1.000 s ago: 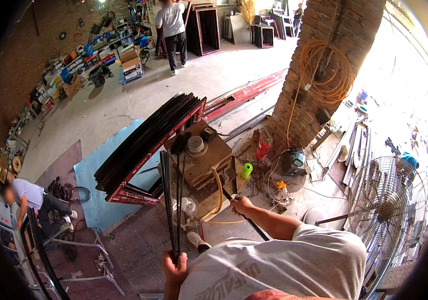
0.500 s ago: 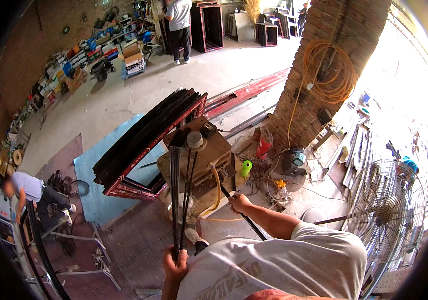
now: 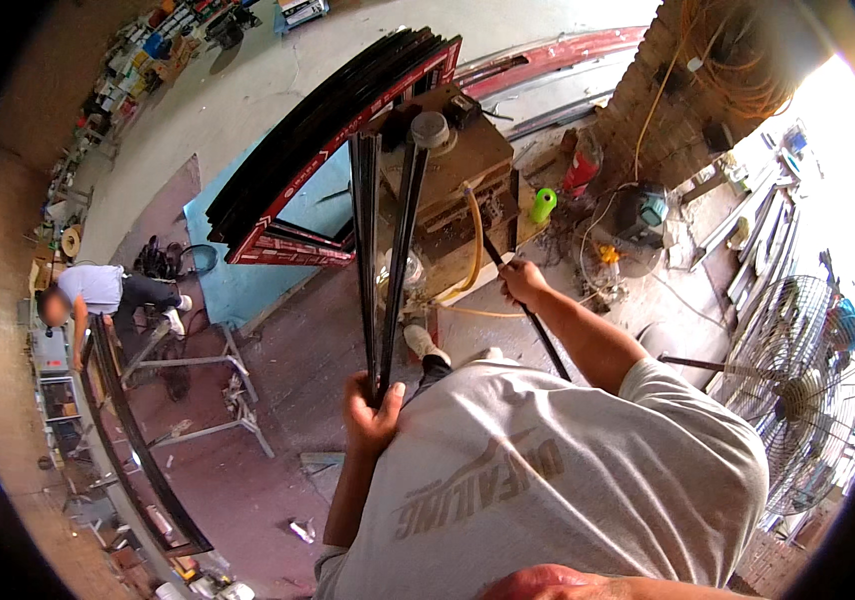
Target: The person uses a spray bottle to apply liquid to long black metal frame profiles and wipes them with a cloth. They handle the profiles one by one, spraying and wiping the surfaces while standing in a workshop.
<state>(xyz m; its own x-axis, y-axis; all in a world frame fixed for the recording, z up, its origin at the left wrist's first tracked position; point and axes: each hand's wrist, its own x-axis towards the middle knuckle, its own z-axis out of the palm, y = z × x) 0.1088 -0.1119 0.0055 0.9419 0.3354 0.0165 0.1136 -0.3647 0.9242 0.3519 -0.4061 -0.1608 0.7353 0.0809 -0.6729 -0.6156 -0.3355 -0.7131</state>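
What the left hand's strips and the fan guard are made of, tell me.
Black strips: probably coated metal, possibly plastic; smooth, faintly glossy, with pale highlights along straight edges. Fan guard: likely metal wire, greyish sheen; thin, curved strands catch light.

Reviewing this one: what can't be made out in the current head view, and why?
- Head view: lower ends of the dark strips, hidden by the left hand.
- Head view: exact number of strips, which overlap.
- Head view: lower end of the black bar in the right hand, lost at the grey shirt.
- Head view: top of the orange hose coil, cut off by the upper edge.
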